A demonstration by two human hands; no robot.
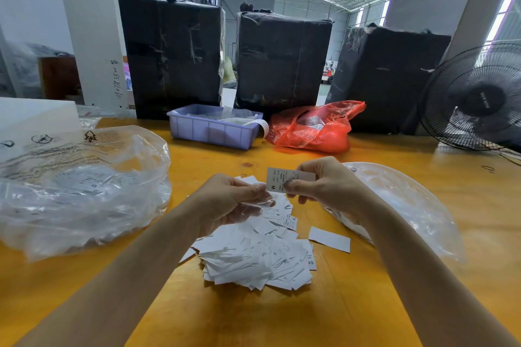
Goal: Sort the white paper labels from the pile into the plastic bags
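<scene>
A pile of white paper labels (259,256) with printed size letters lies on the yellow table in front of me. Above its far end, my right hand (324,186) pinches one label marked M (277,179) between thumb and fingers. My left hand (234,200) hovers just left of it, its fingers curled around a thin clear plastic bag (260,201) and touching the label's lower edge. A large clear plastic bag (79,189) holding XS labels sits at the left. Another clear plastic bag (406,205) lies at the right, behind my right forearm.
A single loose label (329,239) lies right of the pile. At the back stand a purple plastic bin (214,128), a red plastic bag (313,128), three black wrapped bales (282,59) and a black fan (479,98) at the right edge.
</scene>
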